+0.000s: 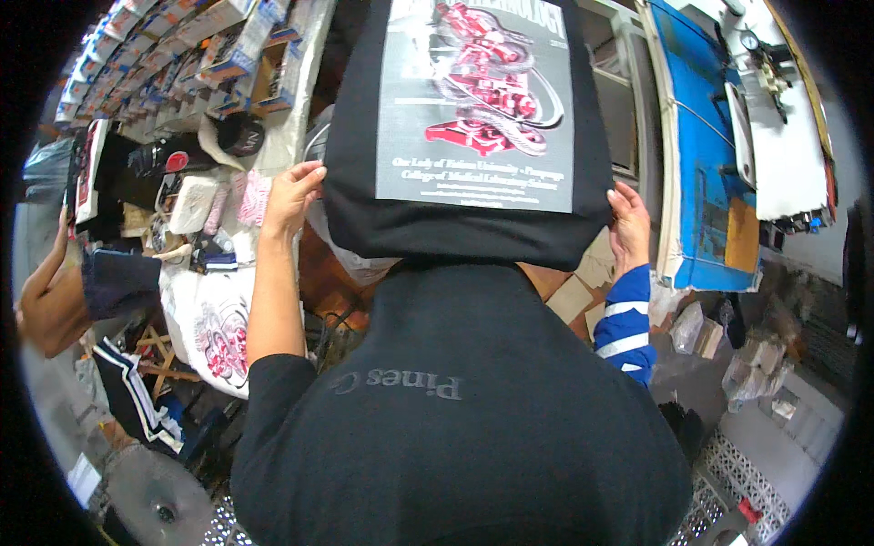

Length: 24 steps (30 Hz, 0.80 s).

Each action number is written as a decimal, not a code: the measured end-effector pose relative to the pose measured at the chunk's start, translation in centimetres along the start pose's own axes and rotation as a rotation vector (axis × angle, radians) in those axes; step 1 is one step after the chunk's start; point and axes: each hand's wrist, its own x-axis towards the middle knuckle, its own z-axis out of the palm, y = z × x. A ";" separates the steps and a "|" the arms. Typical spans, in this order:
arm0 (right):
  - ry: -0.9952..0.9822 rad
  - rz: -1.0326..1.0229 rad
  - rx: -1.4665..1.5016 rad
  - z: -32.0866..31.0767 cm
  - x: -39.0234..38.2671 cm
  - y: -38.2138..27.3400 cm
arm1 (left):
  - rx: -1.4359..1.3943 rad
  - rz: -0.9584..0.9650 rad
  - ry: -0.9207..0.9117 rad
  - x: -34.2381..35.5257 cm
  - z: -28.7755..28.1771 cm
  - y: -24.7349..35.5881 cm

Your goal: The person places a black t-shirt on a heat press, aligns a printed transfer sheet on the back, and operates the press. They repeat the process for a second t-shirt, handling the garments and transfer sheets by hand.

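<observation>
White tabletop at right brightest, lower corners dimmer; fisheye bending toward black rim; small lettering soft

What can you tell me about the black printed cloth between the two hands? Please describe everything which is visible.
The black printed cloth looks like matte woven or knitted fabric. A grey rectangular panel bears a pinkish-red and white illustration with pale lettering above and below. The cloth spreads flat around the print, with soft folds below. The left hand and right hand pinch its opposite side edges, in front of the wearer's body. Its top runs out of view.
</observation>
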 end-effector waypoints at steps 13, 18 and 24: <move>0.264 -0.315 -0.839 4.2 -2.6 -0.9 | 0.764 0.405 0.369 -0.1 4.4 -0.8; -0.037 -1.004 -1.127 8.9 -4.8 1.2 | 1.042 0.898 0.172 -0.9 10.7 -1.7; -0.002 -1.022 -1.164 10.1 -5.1 2.5 | 1.077 0.935 0.198 -0.8 11.9 -2.7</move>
